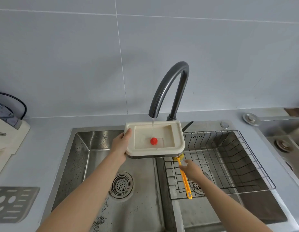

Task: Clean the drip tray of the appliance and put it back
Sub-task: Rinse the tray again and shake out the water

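Note:
My left hand point(120, 144) grips the left edge of a cream drip tray point(178, 138) and holds it level above the sink under the dark faucet point(172, 84). A thin stream of water falls into the tray beside a red float point(153, 141) in its basin. My right hand point(191, 168) hovers over an orange-handled brush point(184, 180) with a yellow sponge head partly hidden under the tray; the fingers are apart, at the handle, and whether they touch it is unclear.
A double steel sink: the left basin point(95, 148) has a round drain point(121, 184), the right holds a wire rack point(229, 161) where the brush lies. A perforated metal grate point(13, 203) rests on the left counter. An appliance point(6, 124) stands at the far left.

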`<state>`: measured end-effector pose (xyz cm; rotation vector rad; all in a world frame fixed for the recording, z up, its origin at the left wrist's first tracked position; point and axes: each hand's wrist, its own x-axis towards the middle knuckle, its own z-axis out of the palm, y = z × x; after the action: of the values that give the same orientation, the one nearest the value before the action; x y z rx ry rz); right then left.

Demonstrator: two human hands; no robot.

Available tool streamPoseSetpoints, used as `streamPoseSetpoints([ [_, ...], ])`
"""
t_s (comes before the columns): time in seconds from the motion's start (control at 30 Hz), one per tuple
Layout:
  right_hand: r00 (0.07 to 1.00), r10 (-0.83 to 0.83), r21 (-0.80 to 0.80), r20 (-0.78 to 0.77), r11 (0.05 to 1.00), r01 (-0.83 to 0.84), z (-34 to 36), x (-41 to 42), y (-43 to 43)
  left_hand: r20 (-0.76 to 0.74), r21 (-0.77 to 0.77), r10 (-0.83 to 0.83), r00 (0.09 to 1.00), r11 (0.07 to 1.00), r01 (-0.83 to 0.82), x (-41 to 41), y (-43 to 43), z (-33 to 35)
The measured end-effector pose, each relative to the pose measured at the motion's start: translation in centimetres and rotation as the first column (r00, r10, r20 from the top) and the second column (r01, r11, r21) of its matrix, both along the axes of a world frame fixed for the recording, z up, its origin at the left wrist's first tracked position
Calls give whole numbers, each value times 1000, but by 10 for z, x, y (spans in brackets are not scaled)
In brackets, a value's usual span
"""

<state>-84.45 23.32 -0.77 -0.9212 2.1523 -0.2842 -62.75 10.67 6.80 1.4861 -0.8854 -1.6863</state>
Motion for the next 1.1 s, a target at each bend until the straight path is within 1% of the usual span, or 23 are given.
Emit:
streamPoseSetpoints([
  [0.1, 998, -33, -169, -49, 985, 25, 26, -9, -18, 4, 4, -1, 1000, 1000, 1, 3, 0, -1],
  [0.13, 998, -51, -236, -36, 971, 41, 36, -12, -24, 4, 4, 2, 1000, 1000, -2, 4, 0, -1],
  [0.17, 998, -68, -292, 12, 954, 69, 47, -14, -31, 1, 1, 6, 1000, 1000, -6, 5, 0, -1],
  [0.2, 992, -81, -335, 94, 936, 108, 58, -15, -37, -1, -4, 11, 1000, 1000, -11, 6, 0, -1],
  [0.27, 945, -89, -385, 313, 898, 212, 74, -16, -46, -3, -14, 19, 1000, 1000, -19, 8, 0, 1],
  [0.33, 865, -99, -380, 493, 869, 316, 81, -16, -54, -8, -13, 31, 999, 999, -31, 11, 0, 2],
  [0.43, 776, -140, -346, 615, 837, 425, 80, -14, -65, -4, -6, 39, 999, 999, -39, 15, 1, 4],
  [0.73, 723, -184, -269, 666, 845, 463, 83, -11, -87, 3, 7, 57, 998, 998, -57, 19, 2, 5],
  [0.83, 718, -204, -242, 666, 851, 466, 89, -16, -92, 3, 11, 54, 999, 998, -54, 20, 3, 7],
  [0.97, 738, -185, -257, 648, 860, 441, 95, -19, -90, -2, 10, 63, 998, 998, -63, 20, 6, 9],
  [1.1, 790, -122, -294, 600, 885, 360, 99, -19, -81, -6, 8, 59, 998, 998, -59, 22, 8, 12],
])
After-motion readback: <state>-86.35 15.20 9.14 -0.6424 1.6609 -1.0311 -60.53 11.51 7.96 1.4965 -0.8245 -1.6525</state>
